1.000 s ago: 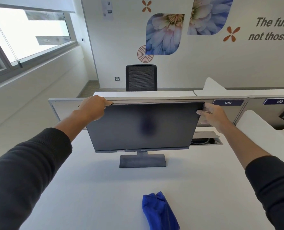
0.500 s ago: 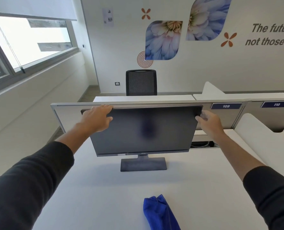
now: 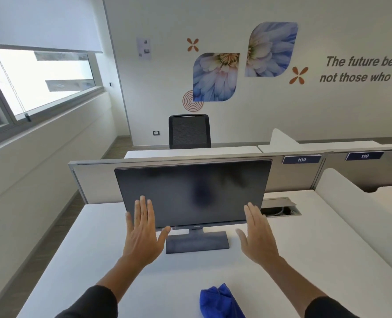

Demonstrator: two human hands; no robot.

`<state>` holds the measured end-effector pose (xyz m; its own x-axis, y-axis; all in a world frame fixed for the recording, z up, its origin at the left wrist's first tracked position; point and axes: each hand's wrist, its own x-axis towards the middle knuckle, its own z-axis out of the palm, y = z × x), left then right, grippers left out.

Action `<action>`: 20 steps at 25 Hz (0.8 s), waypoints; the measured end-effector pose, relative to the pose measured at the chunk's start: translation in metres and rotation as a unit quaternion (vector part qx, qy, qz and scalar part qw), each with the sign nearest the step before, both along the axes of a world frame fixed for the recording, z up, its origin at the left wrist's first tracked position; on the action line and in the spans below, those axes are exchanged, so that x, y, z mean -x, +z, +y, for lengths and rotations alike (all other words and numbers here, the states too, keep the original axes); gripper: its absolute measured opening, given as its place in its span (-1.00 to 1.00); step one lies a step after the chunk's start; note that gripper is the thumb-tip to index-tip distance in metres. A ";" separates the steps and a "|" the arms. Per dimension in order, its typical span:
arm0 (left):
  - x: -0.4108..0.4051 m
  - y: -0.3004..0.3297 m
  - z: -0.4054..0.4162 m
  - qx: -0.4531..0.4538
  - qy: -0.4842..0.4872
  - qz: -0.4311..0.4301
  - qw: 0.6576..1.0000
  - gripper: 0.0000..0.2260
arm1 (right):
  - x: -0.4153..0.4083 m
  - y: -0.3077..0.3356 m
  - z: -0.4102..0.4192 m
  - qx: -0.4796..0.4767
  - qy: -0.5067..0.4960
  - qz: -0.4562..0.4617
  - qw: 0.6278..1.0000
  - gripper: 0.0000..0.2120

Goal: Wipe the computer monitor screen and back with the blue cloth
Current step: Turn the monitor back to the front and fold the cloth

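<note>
Both hands, left hand (image 3: 142, 235) and right hand (image 3: 258, 235), are held flat and empty before the monitor (image 3: 193, 193). Nearer, the blue cloth (image 3: 220, 301) lies ungrasped on the desk (image 3: 98, 267). Bare fingers could smudge the screen.

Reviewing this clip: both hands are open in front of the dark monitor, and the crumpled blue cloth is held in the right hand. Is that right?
Not quite. In the head view the crumpled blue cloth lies on the white desk, near the front edge, held by neither hand. The right hand is empty with straight fingers. The rest stands: the left hand is open too, both in front of the dark flat monitor.
</note>
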<state>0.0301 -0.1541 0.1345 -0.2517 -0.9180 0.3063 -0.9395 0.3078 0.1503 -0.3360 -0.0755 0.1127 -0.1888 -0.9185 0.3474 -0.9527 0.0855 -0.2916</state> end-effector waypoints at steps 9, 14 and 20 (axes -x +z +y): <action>0.017 -0.082 0.068 -0.069 -0.038 -0.027 0.997 -0.14 | -0.058 -0.067 0.034 -0.087 0.024 0.002 0.996 -0.27; 0.021 -0.073 0.070 -0.034 -0.049 -0.024 0.998 -0.12 | -0.063 -0.043 0.024 -0.059 0.040 -0.003 0.997 -0.29; 0.029 -0.038 0.041 0.000 -0.053 -0.026 0.998 -0.13 | -0.062 0.011 0.001 -0.021 0.023 0.011 0.999 -0.29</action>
